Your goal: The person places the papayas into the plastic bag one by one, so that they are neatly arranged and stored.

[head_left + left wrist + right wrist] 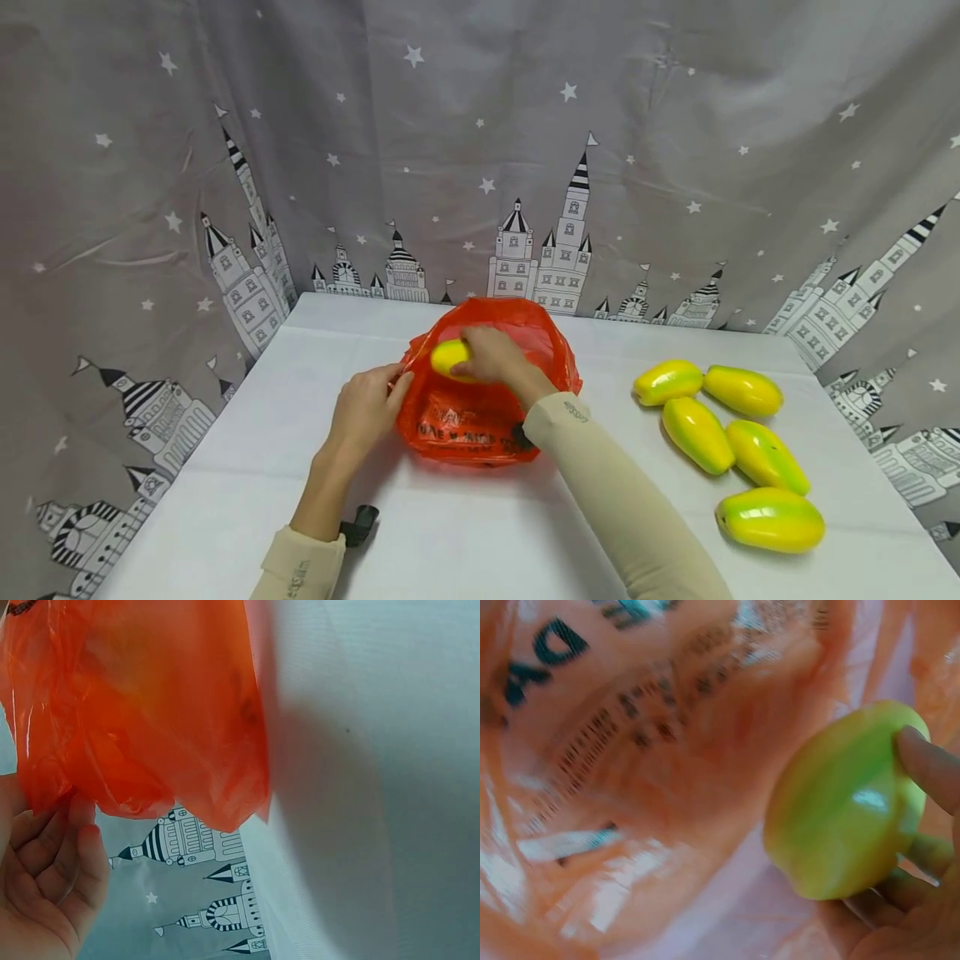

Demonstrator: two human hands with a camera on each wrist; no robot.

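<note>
Head, red bag: the red bag (465,429) sits mid-table toward the far side, mouth spread wide, dark lettering (468,436) on its near part.
Head, right hand: the right hand (491,354) is in the bag mouth, fingers wrapped on the held fruit (447,358), yellow, left of the hand. Can't tell if that fruit touches the bag.
Head, left hand: the left hand (367,408) is at the left rim, thumb and fingers pinching the film.
Head, loose fruits: five loose fruits (699,436), yellow-green, at right, well apart from the bag. Two far, two in the middle, one nearest, all lying on their sides, close together.
Head, surroundings: white table (465,533); grey backdrop (450,125) with castles and stars along the far side; beige sleeves (615,492) on both arms; black device (360,525) beside the left cuff.
Left wrist, grip: fingers curled in at the bag edge, tips on crumpled film; exact contact partly hidden. Table and backdrop show past it.
Right wrist, grip: thumb on one side of the held fruit, fingers on the other, green streak visible. Creased, printed film around it; lettering blurred.
</note>
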